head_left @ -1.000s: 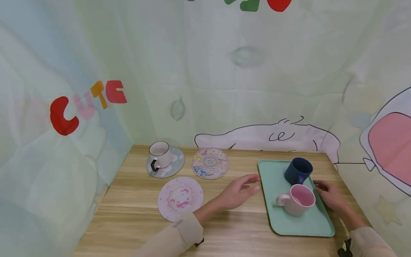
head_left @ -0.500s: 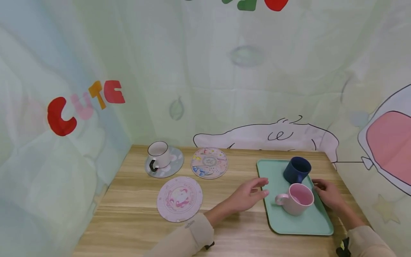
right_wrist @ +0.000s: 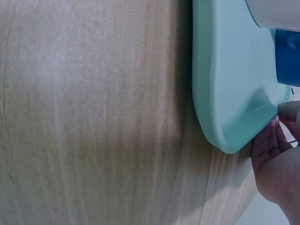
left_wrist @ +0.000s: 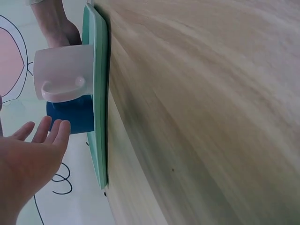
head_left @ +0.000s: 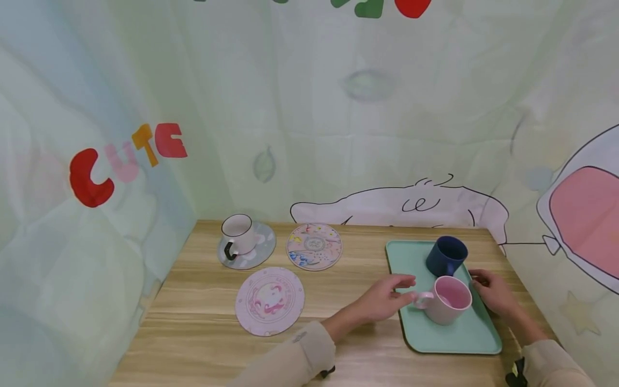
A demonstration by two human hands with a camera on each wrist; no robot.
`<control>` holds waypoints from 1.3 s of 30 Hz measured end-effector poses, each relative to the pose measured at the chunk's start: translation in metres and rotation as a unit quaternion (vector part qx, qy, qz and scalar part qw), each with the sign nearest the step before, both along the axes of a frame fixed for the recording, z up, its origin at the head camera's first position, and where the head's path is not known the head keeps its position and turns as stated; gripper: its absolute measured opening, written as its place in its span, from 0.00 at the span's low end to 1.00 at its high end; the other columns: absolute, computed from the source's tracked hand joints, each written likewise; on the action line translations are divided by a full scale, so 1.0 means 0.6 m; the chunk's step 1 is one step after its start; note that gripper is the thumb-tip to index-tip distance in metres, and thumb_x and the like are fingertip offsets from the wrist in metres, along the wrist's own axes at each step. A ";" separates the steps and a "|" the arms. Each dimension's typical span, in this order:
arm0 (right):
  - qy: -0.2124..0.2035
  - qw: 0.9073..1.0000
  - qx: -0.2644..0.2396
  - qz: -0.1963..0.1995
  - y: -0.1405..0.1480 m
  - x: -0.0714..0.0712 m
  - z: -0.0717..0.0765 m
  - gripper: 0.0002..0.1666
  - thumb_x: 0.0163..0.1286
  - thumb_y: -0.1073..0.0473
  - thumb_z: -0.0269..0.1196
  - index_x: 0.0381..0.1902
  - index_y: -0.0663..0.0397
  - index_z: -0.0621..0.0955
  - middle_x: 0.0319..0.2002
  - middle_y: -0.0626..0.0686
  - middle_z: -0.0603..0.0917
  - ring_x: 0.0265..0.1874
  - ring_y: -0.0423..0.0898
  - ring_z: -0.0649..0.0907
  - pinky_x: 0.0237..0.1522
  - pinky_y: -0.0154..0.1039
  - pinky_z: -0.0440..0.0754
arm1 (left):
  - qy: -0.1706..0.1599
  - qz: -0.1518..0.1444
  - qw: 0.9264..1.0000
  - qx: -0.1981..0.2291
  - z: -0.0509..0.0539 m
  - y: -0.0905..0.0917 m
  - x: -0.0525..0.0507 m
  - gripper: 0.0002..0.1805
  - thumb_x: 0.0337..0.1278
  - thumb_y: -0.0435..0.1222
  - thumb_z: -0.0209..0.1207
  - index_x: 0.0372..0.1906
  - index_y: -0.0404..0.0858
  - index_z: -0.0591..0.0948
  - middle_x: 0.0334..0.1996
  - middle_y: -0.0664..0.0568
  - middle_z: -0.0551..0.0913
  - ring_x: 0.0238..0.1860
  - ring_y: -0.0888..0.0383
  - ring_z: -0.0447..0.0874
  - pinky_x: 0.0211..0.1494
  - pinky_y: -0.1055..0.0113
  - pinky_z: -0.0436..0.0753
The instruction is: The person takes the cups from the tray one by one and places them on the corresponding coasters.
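A pink mug [head_left: 448, 301] stands upright on a mint-green tray [head_left: 425, 338], its handle pointing left. Behind it on the same tray is a dark blue mug [head_left: 446, 256]. My left hand [head_left: 382, 299] hovers over the tray's left edge with fingers extended, the tips close to the pink mug's handle [left_wrist: 63, 93]. In the left wrist view a gap shows between those fingers and the handle. My right hand [head_left: 494, 293] holds the tray's right rim, thumb [right_wrist: 287, 110] on the edge and the other fingers on its outer side and partly hidden.
A white mug [head_left: 238, 234] with a black handle sits on a grey-blue round coaster [head_left: 263, 244] at the back left. Beside it lie a floral round coaster [head_left: 314, 247] and a pink unicorn coaster [head_left: 270, 301]. Printed cloth [head_left: 329, 150] hangs behind the wooden table [head_left: 193, 344].
My left hand has moved right, from beside the tray to over its left edge, close to the pink mug's handle. The right hand stays at the tray rim; the mugs have not moved.
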State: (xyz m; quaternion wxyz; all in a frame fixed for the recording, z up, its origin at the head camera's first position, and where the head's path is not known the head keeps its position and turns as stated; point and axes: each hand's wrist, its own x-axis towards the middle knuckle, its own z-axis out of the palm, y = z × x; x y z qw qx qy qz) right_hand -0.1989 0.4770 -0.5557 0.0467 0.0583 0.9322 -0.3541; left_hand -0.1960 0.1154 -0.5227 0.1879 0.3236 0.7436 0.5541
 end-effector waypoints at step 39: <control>0.018 1.000 -0.002 -0.006 0.000 0.001 -0.006 0.24 0.81 0.67 0.53 0.69 0.75 0.72 0.55 0.76 0.79 0.50 0.65 0.79 0.45 0.44 0.79 | -0.001 0.043 0.996 -0.083 -0.006 0.071 0.017 0.14 0.78 0.45 0.61 0.52 0.40 0.80 0.37 0.59 0.76 0.38 0.67 0.73 0.43 0.75 0.75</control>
